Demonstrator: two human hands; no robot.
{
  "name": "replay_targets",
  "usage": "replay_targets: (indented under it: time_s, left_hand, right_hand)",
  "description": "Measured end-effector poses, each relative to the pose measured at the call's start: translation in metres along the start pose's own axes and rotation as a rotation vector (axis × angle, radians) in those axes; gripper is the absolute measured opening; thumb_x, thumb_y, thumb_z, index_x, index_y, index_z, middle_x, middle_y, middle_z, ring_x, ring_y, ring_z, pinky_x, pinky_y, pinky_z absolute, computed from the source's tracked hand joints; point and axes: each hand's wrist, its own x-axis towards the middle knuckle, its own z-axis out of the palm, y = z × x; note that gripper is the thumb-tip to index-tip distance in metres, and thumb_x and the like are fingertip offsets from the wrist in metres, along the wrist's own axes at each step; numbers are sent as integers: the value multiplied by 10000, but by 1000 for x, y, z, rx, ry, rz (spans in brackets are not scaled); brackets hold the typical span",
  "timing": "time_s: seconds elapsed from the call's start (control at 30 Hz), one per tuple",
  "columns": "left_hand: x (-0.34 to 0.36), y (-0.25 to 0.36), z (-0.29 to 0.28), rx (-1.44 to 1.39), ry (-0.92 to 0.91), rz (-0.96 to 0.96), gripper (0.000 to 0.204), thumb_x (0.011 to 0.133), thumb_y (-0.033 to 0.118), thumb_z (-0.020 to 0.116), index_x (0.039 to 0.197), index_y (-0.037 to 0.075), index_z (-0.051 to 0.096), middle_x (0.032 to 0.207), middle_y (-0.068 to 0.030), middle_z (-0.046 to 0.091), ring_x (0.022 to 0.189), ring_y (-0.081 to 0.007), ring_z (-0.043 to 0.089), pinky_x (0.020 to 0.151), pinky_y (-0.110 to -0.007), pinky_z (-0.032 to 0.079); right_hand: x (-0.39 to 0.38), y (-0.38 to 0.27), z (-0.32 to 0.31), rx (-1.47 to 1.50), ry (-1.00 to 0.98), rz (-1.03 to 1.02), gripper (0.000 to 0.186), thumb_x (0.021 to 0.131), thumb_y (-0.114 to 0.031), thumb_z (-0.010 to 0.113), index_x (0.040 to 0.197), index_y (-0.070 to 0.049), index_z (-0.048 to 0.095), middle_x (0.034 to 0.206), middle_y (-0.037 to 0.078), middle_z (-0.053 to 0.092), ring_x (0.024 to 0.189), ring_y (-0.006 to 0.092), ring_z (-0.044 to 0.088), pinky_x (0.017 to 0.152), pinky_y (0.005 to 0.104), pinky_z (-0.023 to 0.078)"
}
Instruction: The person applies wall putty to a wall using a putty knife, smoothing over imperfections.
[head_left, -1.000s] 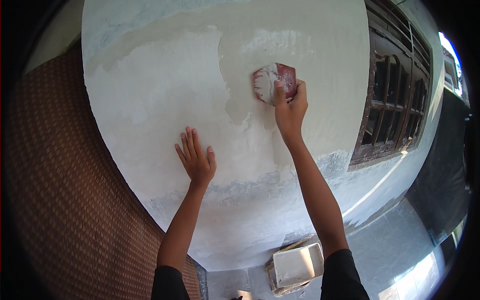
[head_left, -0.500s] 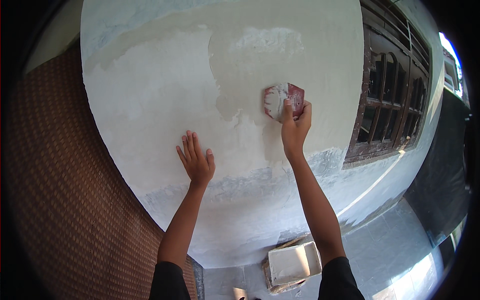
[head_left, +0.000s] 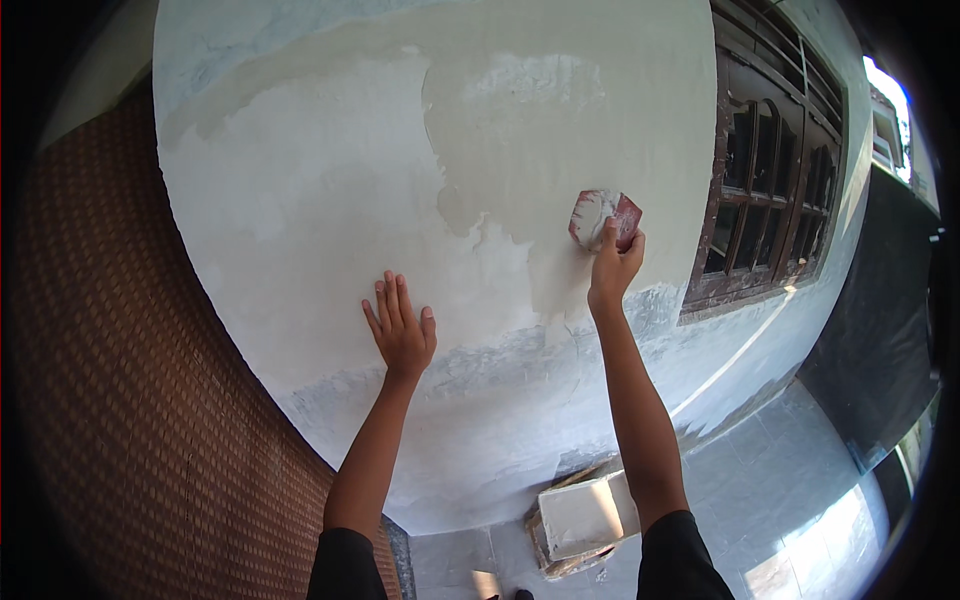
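My right hand [head_left: 617, 262] grips a flat red plastering scraper [head_left: 628, 222] by its lower edge, thumb on its face. White paste covers much of the scraper's left side. The blade is at the wall [head_left: 330, 220], right of centre, on a stretch coated in greyish filler. Lower and to the left, my left hand [head_left: 405, 335] rests flat against the pale wall with its fingers spread, holding nothing. Bare patches and a ragged filler edge show between the two hands.
A brown wooden window [head_left: 765, 190] is set in the wall at the right. Below, a tub of white paste [head_left: 580, 520] stands on the grey tiled floor [head_left: 740, 500]. Brown woven matting [head_left: 150, 380] runs along the left, and a dark sheet [head_left: 870, 330] hangs at far right.
My right hand has moved the scraper down and to the right across the wall. My left hand stays flat on the wall; the view has shifted slightly.
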Motion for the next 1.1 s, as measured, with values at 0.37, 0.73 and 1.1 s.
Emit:
replay_targets:
  time_s: [0.37, 0.73, 1.1]
  left_hand:
    - [-36, 26, 5, -81, -68, -60, 688, 986, 311, 455, 1537, -41, 241, 1613, -221, 218, 1500, -389, 186, 1190, -608, 84]
    - [-71, 81, -32, -91, -285, -111, 677, 974, 242, 494, 1559, 16, 238, 1637, -173, 192, 1498, -357, 220, 1188, -580, 171]
    - [-220, 198, -47, -158, -622, -282, 622, 987, 233, 478, 1548, 52, 280, 1581, -142, 335, 1454, -322, 328, 1188, -531, 225]
  right_hand:
    - [-42, 58, -87, 62, -32, 198, 187, 1018, -225, 591, 1044, -45, 550, 954, 1, 540, 873, 81, 477, 815, 253, 422]
    - [-60, 69, -160, 96, -234, 389, 179, 1023, -213, 576, 1064, -40, 560, 946, -1, 564, 835, 63, 491, 767, 252, 439]
    - [-118, 151, -317, -73, -330, 806, 211, 1018, -201, 579, 1130, -24, 560, 1019, 40, 622, 905, 97, 558, 820, 272, 458]
